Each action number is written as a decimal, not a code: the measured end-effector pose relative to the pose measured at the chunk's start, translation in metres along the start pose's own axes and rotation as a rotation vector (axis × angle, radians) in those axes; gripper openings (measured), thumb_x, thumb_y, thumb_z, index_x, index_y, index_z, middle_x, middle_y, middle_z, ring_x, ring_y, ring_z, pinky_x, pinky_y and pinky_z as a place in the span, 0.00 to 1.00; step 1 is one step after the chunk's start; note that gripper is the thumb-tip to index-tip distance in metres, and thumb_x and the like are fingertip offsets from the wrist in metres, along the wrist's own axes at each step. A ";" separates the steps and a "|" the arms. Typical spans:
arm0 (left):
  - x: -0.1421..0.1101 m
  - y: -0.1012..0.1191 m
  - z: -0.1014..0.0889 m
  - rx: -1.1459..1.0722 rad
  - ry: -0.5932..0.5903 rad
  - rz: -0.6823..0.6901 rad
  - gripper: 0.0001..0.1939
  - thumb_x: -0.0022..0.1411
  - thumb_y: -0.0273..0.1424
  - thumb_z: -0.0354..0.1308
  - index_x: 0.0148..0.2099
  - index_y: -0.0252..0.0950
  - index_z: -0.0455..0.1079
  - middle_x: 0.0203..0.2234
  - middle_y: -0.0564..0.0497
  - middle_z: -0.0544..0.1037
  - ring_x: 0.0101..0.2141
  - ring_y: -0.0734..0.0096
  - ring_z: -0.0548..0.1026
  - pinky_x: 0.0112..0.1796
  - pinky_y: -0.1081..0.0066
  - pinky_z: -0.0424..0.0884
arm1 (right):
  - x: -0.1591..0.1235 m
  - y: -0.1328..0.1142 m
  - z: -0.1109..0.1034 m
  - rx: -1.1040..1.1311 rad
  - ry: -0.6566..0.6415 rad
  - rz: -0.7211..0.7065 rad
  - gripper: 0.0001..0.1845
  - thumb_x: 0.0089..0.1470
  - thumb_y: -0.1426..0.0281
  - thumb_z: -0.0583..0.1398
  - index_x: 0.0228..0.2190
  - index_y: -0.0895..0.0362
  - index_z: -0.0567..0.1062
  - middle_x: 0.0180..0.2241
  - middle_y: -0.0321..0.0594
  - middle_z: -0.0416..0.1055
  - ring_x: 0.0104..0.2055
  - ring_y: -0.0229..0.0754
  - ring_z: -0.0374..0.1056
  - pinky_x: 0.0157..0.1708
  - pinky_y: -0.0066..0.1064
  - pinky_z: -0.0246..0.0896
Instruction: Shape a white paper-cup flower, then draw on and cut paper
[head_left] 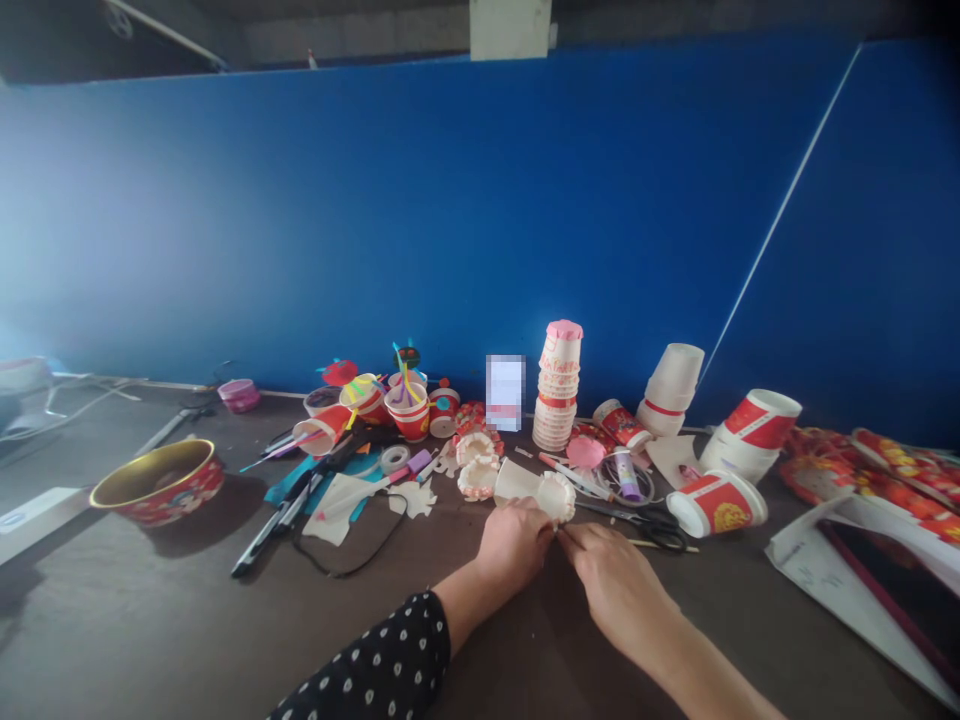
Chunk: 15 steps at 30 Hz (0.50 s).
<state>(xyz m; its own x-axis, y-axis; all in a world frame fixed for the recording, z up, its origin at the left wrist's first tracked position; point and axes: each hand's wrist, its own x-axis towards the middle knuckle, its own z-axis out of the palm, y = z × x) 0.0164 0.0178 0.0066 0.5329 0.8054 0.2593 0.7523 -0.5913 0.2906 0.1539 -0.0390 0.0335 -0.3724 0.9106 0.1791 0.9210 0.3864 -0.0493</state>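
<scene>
A blue partition is seen across the back, w/ a dark tabletop in front of it. At far R, a white sheet is partly covered by a dark flat panel, tilted. At L, a red bowl w/ gold rim is stood upright, well apart from the hands. A tall cup stack, upright & pink-topped, is set near the partition, just R of ctr.

Near tabletop ctr, both hands are brought close together. The left hand is curled, its fingers closed on the near edge of a white paper cup. By the right hand, the same cup's frilled rim is pinched at its near side; exact fingertip grip can't be told, being partly hidden. The cup is laid on its side, long axis approx. L–R; frilled mouth is pointed R & a bit toward the wearer, plain body to L.

Just beyond its L end, two frilled pieces are placed. To R, a red-and-white cup is tipped over, w/ black scissors btwn it & the right hand. Farther L, a tape roll is laid among paper scraps.
</scene>
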 end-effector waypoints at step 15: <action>-0.010 0.013 -0.009 0.074 -0.082 0.143 0.10 0.56 0.27 0.46 0.26 0.32 0.67 0.25 0.45 0.70 0.32 0.64 0.67 0.34 0.68 0.64 | -0.008 -0.003 -0.017 -0.007 -0.119 -0.018 0.19 0.50 0.81 0.47 0.33 0.59 0.75 0.37 0.45 0.71 0.40 0.42 0.63 0.41 0.30 0.53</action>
<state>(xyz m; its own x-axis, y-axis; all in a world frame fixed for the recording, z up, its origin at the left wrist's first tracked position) 0.0173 0.0019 0.0162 0.6637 0.7160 0.2165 0.6915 -0.6977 0.1872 0.1560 -0.0494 0.0487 -0.3991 0.9148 0.0616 0.9148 0.4018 -0.0402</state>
